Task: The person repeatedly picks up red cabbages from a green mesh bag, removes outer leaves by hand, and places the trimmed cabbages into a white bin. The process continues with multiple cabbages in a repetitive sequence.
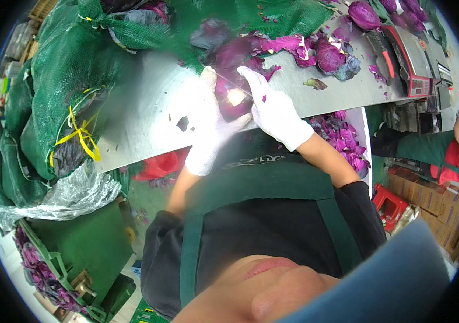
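Observation:
A red cabbage [233, 112] is between my two hands at the table's near edge, its pale cut stem end [236, 97] facing up. My left hand [211, 121], in a white glove, grips its left side, with the thumb along the near side. On the right side, my right hand [276, 109], also white-gloved, presses against it. A thin, pale line crosses the cabbage top; I cannot tell whether it is clear film. Just beyond lies another purple cabbage [229, 56], blurred. Loose purple leaves [282, 43] spread to its right.
Green mesh sacks [61, 80] crowd the left of the metal table [330, 91]. A trimmed cabbage [330, 54], a knife [383, 52] and a red scale [411, 60] are at right. Leaves fill a white bin [366, 133] below and a green bin [84, 242]. Another person [427, 149] is at right.

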Available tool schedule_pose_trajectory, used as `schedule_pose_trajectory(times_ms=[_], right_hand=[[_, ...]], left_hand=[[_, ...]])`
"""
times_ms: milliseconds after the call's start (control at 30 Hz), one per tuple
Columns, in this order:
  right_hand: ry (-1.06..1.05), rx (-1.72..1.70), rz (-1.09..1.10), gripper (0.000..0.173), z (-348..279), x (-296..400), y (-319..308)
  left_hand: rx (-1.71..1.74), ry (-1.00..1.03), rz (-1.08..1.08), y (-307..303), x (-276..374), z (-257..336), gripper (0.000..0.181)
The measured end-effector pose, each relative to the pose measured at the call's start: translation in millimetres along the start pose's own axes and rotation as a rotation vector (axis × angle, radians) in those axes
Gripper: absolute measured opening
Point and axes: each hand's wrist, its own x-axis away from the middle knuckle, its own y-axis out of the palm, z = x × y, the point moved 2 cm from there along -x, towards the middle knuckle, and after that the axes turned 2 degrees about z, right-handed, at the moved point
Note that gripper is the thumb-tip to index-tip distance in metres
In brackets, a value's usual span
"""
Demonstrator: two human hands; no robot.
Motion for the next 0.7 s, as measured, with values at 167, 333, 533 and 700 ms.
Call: schedule_pose_trajectory(times_ms=[167,333,533,700], right_hand=[[-0.052,0.094,-0.053,0.072,39.4,-28.5,-4.0],[0.171,-0.348,-0.391,0.063,44.2,-49.0,-49.1],[-0.081,-0.239,-0.114,0.042,56.3,-48.9,-25.5],[0.040,-0.144,-0.222,0.046,81.4,-79.3,7.7]], left_hand=[[-0.055,0.014,-0.059,2.2,-6.9,12.4,0.116],[-0.186,0.199,-0.032,6.7,1.7,10.4,0.116],[-0.075,0.237,-0.089,-3.0,-7.3,14.7,0.113],[-0.011,0.219,-0.160,-9.5,-0.1,4.1,0.115]])
